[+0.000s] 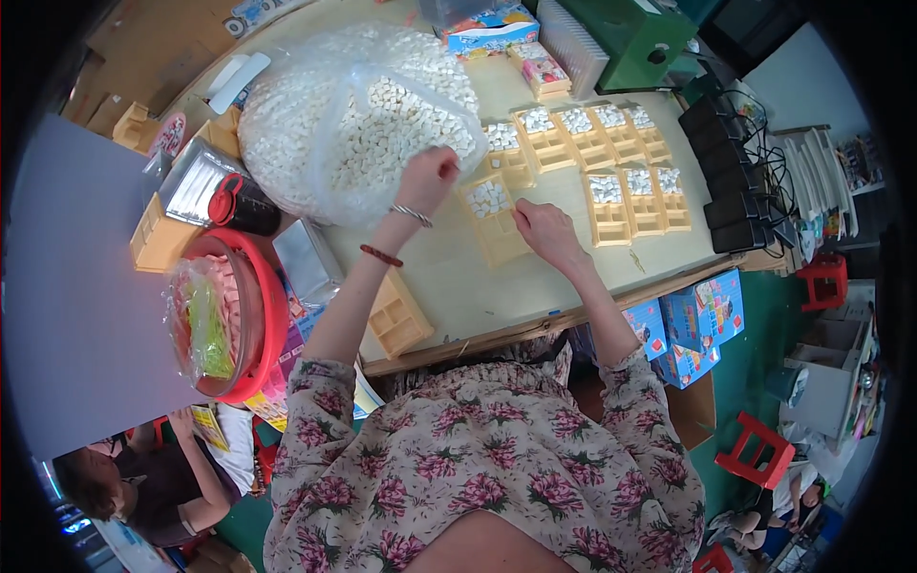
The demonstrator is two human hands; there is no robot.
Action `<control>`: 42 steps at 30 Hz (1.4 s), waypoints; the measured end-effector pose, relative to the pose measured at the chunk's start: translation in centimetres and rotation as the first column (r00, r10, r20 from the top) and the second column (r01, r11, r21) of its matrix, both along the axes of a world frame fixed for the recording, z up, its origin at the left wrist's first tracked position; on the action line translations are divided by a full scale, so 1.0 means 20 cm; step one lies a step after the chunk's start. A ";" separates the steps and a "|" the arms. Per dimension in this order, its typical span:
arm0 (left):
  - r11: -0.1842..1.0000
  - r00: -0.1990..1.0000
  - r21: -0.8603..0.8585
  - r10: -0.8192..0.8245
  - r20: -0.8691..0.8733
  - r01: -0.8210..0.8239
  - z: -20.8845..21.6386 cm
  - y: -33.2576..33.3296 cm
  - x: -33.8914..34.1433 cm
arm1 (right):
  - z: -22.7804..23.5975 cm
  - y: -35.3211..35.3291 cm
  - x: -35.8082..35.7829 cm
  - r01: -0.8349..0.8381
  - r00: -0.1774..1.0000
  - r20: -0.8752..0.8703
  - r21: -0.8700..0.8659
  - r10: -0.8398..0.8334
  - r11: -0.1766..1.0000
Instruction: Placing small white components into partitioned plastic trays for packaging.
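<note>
Worktable (pixel 449 286): pale, flat board top with a raw wooden front edge. Large clear plastic bag (pixel 358 119): crinkled, glossy film, bulging and rounded, packed with small white blocky pieces; lies at the table's far left. Left hand (pixel 427 179): at the bag's near right edge, fingers curled closed against the film; what they pinch, if anything, cannot be told; a thin metal bangle and a dark red bead band on the wrist. Compartment tray (pixel 495 224): tan moulded plastic, oblong, ribbed into shelf-like cells, its top cell heaped with white pieces; lies flat between the two hands, just below the bag. Right hand (pixel 546 229): palm down, fingers loosely bent, resting at the tray's right edge and touching it. Filled trays (pixel 611 162): same tan moulding, two rows to the right, each with white pieces in its upper cell. Empty tray (pixel 398 317): same kind, near the front edge by the left forearm. Red basin (pixel 266 306): round, smooth plastic, at left, holding bagged pink and green pieces. Blue printed cartons (pixel 702 320): cardboard, below the table's right end. Red stools (pixel 761 449): plastic, on green floor.
</note>
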State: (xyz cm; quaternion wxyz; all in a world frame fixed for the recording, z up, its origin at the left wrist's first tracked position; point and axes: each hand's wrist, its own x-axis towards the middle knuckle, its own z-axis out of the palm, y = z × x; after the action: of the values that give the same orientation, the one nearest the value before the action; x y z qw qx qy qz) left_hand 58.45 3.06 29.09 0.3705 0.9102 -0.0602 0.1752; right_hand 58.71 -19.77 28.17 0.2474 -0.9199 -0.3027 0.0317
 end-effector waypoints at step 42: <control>0.961 0.973 -0.199 0.160 -0.164 -0.192 0.07 0.14 -0.22 | -0.09 0.24 0.33 0.268 0.963 -0.004 0.120 -0.269 0.956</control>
State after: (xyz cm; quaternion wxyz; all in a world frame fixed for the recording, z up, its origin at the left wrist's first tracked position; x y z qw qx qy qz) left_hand 54.01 5.90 30.50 0.4524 0.8773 0.0675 0.1458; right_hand 65.23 -14.98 26.40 0.3021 -0.9362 -0.1779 -0.0257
